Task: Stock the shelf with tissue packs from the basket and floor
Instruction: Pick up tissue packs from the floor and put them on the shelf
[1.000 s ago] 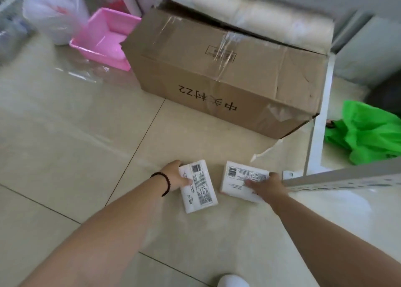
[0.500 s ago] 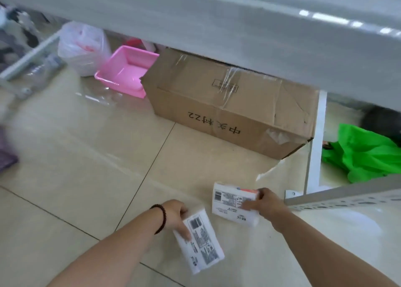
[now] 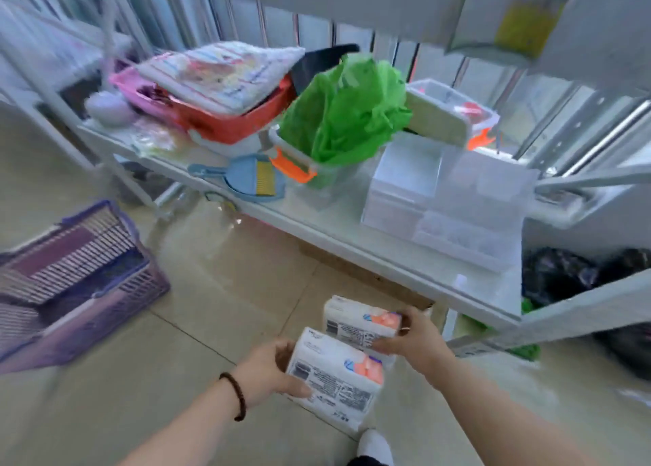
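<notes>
I hold two white tissue packs with printed labels and orange marks, both off the floor in front of me. My left hand [image 3: 269, 372] grips the nearer tissue pack [image 3: 334, 377] by its left end. My right hand [image 3: 417, 340] grips the farther tissue pack [image 3: 359, 319] by its right end. The two packs sit close together, one behind the other. The white shelf [image 3: 370, 250] runs across the view just above and beyond them. A purple slatted basket [image 3: 74, 271] stands on the floor at the left.
The shelf carries a red bin [image 3: 232, 123] under a folded cloth, a clear box with green plastic [image 3: 338, 123], a blue dustpan [image 3: 253, 180], and clear plastic containers [image 3: 451, 204]. Black bags [image 3: 563, 275] lie under the shelf at right. My white shoe [image 3: 375, 444] is at the bottom.
Both hands lifted the tissue packs off the floor and brought them together. My view swung up from the cardboard box under the shelf to the shelf's top and the purple basket.
</notes>
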